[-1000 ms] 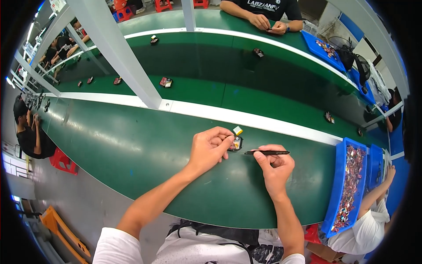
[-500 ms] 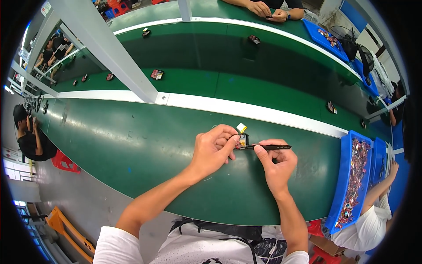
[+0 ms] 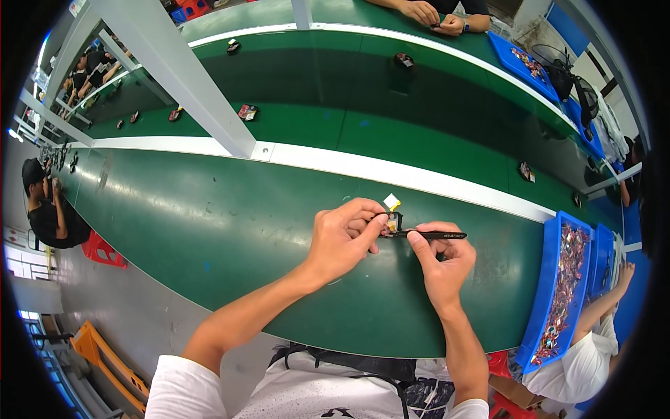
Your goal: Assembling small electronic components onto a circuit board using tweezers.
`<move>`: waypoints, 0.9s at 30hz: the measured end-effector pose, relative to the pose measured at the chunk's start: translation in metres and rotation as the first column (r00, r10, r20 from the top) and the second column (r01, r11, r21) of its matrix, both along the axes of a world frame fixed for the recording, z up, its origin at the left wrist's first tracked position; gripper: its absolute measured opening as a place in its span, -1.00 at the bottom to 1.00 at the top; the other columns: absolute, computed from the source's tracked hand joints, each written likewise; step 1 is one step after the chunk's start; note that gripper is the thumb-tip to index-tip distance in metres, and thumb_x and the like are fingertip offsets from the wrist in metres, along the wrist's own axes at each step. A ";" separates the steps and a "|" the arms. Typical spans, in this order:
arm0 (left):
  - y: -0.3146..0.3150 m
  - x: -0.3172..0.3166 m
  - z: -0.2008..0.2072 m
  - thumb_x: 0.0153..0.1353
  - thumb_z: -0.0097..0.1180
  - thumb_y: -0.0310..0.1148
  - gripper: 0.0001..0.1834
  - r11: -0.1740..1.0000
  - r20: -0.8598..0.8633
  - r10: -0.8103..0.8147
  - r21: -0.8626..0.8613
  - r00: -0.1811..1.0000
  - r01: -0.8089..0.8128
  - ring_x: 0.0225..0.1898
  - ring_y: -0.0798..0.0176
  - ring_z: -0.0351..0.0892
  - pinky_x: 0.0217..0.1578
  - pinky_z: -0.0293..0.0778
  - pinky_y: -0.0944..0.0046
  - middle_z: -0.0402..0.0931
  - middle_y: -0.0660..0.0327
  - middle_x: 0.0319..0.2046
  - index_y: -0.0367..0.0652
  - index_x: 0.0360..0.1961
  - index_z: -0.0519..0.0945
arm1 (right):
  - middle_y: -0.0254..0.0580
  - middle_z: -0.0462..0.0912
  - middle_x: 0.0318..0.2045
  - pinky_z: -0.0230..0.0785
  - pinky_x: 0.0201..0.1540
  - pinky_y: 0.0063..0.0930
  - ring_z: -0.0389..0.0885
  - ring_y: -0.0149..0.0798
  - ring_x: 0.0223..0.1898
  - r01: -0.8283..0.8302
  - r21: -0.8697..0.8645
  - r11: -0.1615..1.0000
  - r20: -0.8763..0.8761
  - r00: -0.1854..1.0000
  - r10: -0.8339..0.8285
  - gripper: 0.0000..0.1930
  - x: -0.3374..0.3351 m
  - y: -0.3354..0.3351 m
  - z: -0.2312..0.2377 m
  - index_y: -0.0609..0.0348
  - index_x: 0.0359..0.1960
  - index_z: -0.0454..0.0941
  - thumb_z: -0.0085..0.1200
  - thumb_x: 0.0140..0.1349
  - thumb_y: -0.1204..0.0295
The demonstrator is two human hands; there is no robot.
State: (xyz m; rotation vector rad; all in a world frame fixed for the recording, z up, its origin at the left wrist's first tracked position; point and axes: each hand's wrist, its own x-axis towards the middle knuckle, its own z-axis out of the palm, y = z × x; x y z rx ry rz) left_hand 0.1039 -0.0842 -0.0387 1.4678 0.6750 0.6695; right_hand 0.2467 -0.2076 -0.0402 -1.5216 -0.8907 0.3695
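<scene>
My left hand (image 3: 343, 236) is closed, pinching a small black-framed electronic device (image 3: 399, 219) between thumb and fingers over the green table. A small white piece with a yellow edge (image 3: 392, 202) sticks out at the device's far side. Black tweezers (image 3: 447, 236) lie across the fingers of my right hand (image 3: 444, 260), pressed under its thumb. Their tips point left and reach the inside of the device, where small reddish and gold parts show. What the tips grip is too small to tell.
At my right stands a blue bin (image 3: 543, 293) full of small reddish parts. Beyond the white rail (image 3: 363, 169), a green conveyor (image 3: 300, 129) carries several small devices. A grey post (image 3: 188, 84) rises at left. Co-workers sit left, right and across.
The view has shifted slightly. My hands keep nearly the same pose, with the tweezers still at the device. The white piece stands a little farther from my left fingers.
</scene>
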 end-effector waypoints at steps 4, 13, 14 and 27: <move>0.000 -0.001 -0.002 0.34 0.19 -0.53 -0.82 0.999 0.029 -0.039 0.015 0.999 0.038 -0.53 0.40 0.66 -0.63 0.46 0.46 0.72 0.10 -0.33 -0.38 -0.07 0.61 | -0.47 0.55 -0.59 0.03 -0.57 -0.73 0.31 -0.71 -0.61 -0.044 -0.001 0.999 -0.213 0.976 0.043 -0.89 0.002 -0.001 0.003 0.31 -0.26 0.65 0.32 0.21 0.63; 0.001 -0.001 -0.001 0.36 0.16 -0.55 -0.79 0.998 0.078 -0.060 0.035 0.995 0.057 -0.54 0.44 0.64 -0.65 0.43 0.49 0.71 0.14 -0.35 -0.36 -0.01 0.60 | -0.21 0.70 -0.39 0.37 -0.39 -0.72 0.61 -0.54 -0.42 -0.116 -0.050 0.992 -0.431 0.898 0.083 -0.89 0.006 -0.001 0.013 0.37 -0.23 0.62 0.27 0.23 0.67; 0.001 -0.001 -0.002 0.36 0.16 -0.55 -0.79 0.998 0.078 -0.058 0.035 0.995 0.056 -0.54 0.44 0.64 -0.65 0.43 0.49 0.71 0.14 -0.35 -0.36 -0.01 0.60 | -0.21 0.70 -0.40 0.36 -0.40 -0.73 0.59 -0.56 -0.43 -0.121 -0.051 0.991 -0.443 0.892 0.086 -0.89 0.006 -0.001 0.013 0.36 -0.23 0.62 0.27 0.23 0.67; 0.012 -0.005 -0.003 0.42 0.07 -0.51 -0.74 0.912 0.210 -0.258 -0.270 0.943 0.310 -0.48 0.29 0.69 -0.65 0.53 0.43 0.63 0.07 -0.26 -0.43 0.07 0.54 | -0.27 0.67 -0.45 0.17 -0.55 -0.75 0.45 -0.65 -0.55 -0.172 0.045 0.984 -0.548 0.819 0.169 -0.87 0.010 -0.005 0.006 0.32 -0.23 0.61 0.30 0.24 0.61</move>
